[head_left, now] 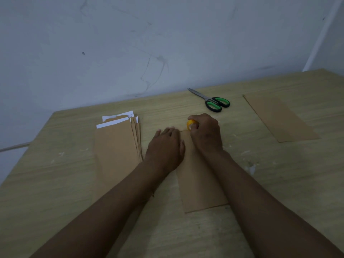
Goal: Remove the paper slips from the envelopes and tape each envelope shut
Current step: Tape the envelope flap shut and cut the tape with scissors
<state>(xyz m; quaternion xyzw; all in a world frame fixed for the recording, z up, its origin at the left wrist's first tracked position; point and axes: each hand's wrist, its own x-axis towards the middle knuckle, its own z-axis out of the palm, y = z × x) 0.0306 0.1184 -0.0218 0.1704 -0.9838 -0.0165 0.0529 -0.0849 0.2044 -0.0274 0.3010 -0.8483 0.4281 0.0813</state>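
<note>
We have one brown envelope lying flat on the tabletop in front of us, its far end under our hands. Our left hand lies flat on it with the fingers straight, pressing it down; our right hand has its fingers curled around a yellow roll of tape at the envelope's far edge. We judge that the tape could go on crooked or wrinkle if the envelope slides under the left palm, and the strip could stick to itself or to the tabletop if we pull it off at an angle. The dim light could also hide the tape's edge. By our count: one stack of envelopes to the left, at least four by their fanned edges, with white paper slips poking out; one envelope set apart on the right; one pair of scissors near the wall.
</note>
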